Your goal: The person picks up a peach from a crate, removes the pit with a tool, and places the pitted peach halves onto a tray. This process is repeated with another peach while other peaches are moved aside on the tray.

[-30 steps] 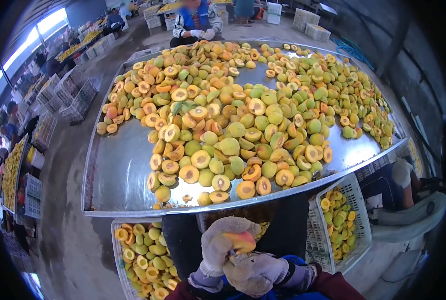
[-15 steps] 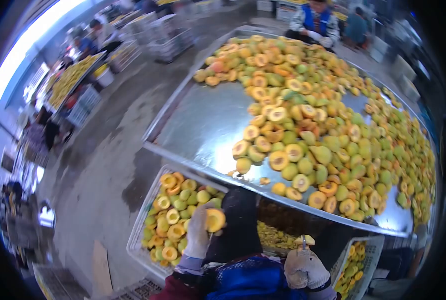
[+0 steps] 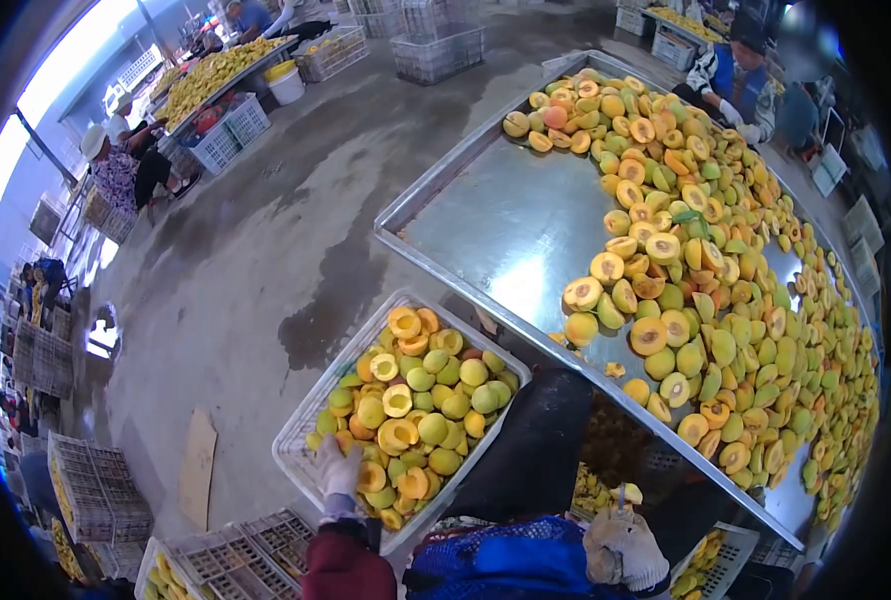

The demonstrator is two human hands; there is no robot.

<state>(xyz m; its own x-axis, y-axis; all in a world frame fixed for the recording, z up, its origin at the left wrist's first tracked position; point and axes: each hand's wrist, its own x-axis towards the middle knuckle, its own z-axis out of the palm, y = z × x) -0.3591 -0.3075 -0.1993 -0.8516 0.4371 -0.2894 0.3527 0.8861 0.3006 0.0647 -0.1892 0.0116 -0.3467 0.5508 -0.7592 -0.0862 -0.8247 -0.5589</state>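
Observation:
My left hand (image 3: 338,468), in a pale glove, reaches over the near-left rim of a white plastic crate (image 3: 296,425) filled with pitted peach halves (image 3: 398,435). Its fingers are stretched out and touch the fruit there; nothing shows gripped in them. Closer to my body on the right, my gloved right hand (image 3: 621,548) is closed round a small pitting tool, mostly hidden by the fist. A yellowish bit of fruit (image 3: 628,493) sits at the tool's upper end. Ahead stands a metal-topped table (image 3: 506,215) heaped with halved peaches (image 3: 726,320), many with stones.
Beneath the table edge lie yellow scraps (image 3: 591,492). A second crate with fruit (image 3: 731,560) stands right of my right hand. More crates (image 3: 96,490) and a flat board (image 3: 198,470) are at left. A person (image 3: 736,80) works across the table; others sit farther back.
My left hand has moved left and down from above my leg to the crate; the peach half it held is no longer in it. My right hand still grips the tool. The view has swung left.

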